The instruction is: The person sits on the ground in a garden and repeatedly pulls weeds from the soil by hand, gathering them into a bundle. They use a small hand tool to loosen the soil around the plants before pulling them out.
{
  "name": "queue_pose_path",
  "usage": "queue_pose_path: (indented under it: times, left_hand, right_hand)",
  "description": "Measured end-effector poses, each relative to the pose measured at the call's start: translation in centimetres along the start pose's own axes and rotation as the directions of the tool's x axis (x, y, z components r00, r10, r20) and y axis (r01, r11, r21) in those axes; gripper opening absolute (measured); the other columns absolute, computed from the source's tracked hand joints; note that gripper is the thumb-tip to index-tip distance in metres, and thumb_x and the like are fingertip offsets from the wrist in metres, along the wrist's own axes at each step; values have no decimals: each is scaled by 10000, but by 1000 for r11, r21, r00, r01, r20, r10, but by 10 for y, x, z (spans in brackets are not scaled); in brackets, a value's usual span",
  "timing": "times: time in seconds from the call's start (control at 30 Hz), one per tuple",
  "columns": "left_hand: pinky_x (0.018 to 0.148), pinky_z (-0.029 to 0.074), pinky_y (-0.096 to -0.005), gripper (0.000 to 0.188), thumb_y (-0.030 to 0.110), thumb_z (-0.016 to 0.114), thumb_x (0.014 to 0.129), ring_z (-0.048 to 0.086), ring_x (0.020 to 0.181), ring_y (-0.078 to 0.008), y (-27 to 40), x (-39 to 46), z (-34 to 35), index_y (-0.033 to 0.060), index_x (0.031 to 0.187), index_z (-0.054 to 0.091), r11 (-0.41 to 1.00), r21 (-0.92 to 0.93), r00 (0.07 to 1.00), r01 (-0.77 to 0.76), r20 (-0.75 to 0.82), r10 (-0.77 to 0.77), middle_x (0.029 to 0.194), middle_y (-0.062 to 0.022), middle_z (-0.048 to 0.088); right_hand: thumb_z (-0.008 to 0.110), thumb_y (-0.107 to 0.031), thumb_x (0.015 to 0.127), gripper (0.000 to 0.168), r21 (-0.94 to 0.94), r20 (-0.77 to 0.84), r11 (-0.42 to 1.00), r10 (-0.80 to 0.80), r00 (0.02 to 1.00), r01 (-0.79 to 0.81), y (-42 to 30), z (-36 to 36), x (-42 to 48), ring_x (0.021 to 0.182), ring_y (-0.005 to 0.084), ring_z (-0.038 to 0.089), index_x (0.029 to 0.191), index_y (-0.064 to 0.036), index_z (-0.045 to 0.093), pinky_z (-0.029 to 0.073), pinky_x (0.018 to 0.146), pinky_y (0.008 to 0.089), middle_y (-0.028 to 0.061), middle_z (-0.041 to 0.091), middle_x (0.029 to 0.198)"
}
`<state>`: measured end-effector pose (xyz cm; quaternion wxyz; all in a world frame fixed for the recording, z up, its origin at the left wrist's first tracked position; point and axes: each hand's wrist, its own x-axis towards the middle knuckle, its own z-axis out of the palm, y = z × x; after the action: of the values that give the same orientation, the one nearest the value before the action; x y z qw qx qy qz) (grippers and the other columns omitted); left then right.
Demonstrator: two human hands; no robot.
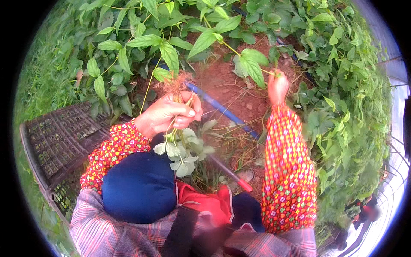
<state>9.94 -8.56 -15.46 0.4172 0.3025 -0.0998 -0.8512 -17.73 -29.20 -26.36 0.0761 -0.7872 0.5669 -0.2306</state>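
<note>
My left hand (175,110) is closed around a bunch of uprooted seedlings. Their reddish fibrous roots (176,83) stick out above my fist, and their lobed, toothed leaves (181,154) hang below it. Out to the right, my right hand (278,86) is closed on the stem of a leafy vine (253,62) with long pointed leaves. That stem runs up and left from my fingers. Bare reddish soil (224,80) lies between my two hands, crossed by a blue hose (221,109).
A dark plastic crate (61,141) stands tilted at my left. Near my knees a rod with a red end (244,184) lies by dry grass. Dense foliage (340,96) borders the right side. Another person (366,212) is far off at lower right.
</note>
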Motion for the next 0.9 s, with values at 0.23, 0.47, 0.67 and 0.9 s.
queue_pose_path:
  times: [0.23, 0.47, 0.67, 0.9]
  left_hand:
    - [388, 303, -173, 78, -6, 539, 743, 356, 438, -39, -4, -6, -5, 35, 799, 505, 999, 6, 994, 36, -103, -35, 759, -85, 524]
    - [447, 353, -185, 99, 42, 577, 768, 417, 498, -46, -13, 15, -1, 15, 861, 557, 1000, 1, 999, -28, -27, 28, 797, -72, 577]
    - [454, 376, -198, 137, 47, 588, 760, 476, 530, -69, -32, 43, 21, 8, 889, 565, 976, 216, 996, 38, 67, -54, 820, -77, 589]
    - [457, 384, -198, 126, 52, 592, 756, 492, 549, -74, -34, 36, 15, 5, 869, 562, 983, 175, 998, 54, 22, -59, 777, -87, 589]
  right_hand:
    - [590, -284, 765, 218, -537, 342, 841, 147, 928, 65, 46, 24, 15, 759, 296, 628, 780, -76, 658, 503, 625, 391, 131, 643, 802]
    - [577, -148, 826, 159, 613, 61, 721, 367, 928, -325, -17, -96, 16, 459, 53, 455, 822, 11, 594, 365, 410, 216, -1, 535, 588]
    - [512, 17, 759, 161, 342, 306, 894, 185, 934, -289, -25, -96, -72, 612, 145, 561, 884, -17, 609, 453, 538, 274, 75, 599, 764]
    - [525, 20, 648, 271, -76, 430, 868, -416, 801, 491, -33, -126, -95, 1052, 310, 487, 896, -38, 618, 412, 837, 404, 108, 602, 943]
